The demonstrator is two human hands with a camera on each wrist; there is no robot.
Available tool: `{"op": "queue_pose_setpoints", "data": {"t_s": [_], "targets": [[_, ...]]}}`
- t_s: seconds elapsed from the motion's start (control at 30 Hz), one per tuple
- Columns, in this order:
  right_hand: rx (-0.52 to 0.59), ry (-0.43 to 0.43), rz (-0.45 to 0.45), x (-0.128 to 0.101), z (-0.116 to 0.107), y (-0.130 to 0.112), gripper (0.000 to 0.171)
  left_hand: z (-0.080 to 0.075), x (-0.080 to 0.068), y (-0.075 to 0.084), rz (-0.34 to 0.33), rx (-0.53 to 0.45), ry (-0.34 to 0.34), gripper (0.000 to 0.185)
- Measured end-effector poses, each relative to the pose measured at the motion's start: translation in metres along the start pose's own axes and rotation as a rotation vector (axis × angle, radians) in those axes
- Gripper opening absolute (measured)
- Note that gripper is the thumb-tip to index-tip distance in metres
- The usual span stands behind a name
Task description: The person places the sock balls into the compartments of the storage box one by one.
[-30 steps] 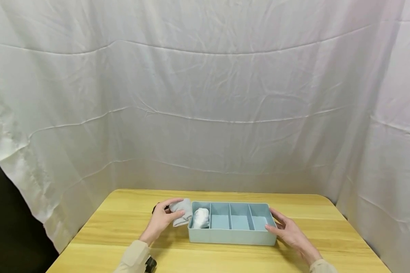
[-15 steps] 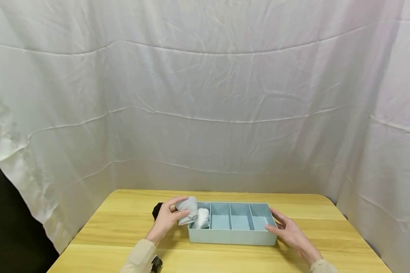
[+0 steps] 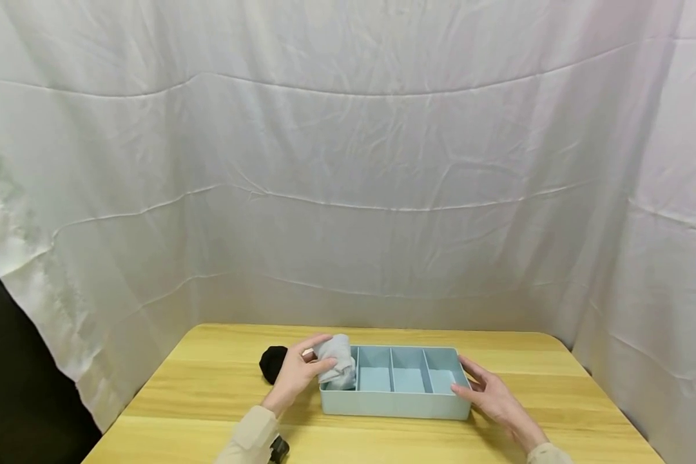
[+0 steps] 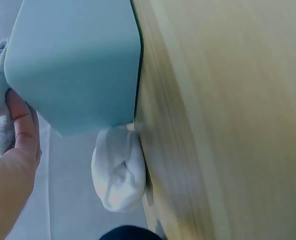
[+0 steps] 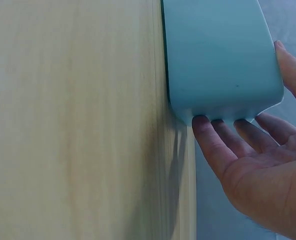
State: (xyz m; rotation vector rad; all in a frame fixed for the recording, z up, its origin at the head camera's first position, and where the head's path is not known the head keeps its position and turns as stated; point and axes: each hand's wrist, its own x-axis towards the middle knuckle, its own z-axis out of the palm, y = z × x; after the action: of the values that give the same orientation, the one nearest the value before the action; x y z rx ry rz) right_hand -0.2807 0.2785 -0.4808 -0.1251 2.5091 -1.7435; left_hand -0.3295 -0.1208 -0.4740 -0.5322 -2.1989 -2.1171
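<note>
Left hand (image 3: 294,377) is gripping a rolled grey sock (image 3: 334,358) over the light blue plastic divided tray (image 3: 394,406), right hand (image 3: 490,396) is resting spread-fingered against its right end on the wooden table (image 3: 209,386)

The right hand (image 5: 268,185) lay open against the end of the pale blue box (image 5: 218,55), straight fingertips (image 5: 202,125) touching its end wall. The box sat on the light wooden table (image 5: 73,125).
</note>
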Motion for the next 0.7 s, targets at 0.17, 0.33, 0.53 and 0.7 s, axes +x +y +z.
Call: {"op": "queue_pose_setpoints", "data": {"t_s": [0.17, 0.33, 0.53, 0.7], "targets": [[-0.001, 0.005, -0.001, 0.0, 0.0, 0.0, 0.079, 0.009, 0.002, 0.0, -0.001, 0.011, 0.014, 0.051], [-0.009, 0.008, 0.005, 0.0, 0.001, 0.001, 0.079, 0.015, 0.004, 0.0, 0.007, 0.04, 0.009, 0.049], [-0.012, 0.003, 0.015, 0.0, 0.0, 0.001, 0.08, 0.021, 0.006, -0.002, 0.004, 0.017, -0.004, 0.05], [-0.015, -0.005, 0.021, 0.001, 0.0, 0.001, 0.081, 0.027, 0.007, 0.0, 0.013, -0.014, -0.035, 0.05]]}}
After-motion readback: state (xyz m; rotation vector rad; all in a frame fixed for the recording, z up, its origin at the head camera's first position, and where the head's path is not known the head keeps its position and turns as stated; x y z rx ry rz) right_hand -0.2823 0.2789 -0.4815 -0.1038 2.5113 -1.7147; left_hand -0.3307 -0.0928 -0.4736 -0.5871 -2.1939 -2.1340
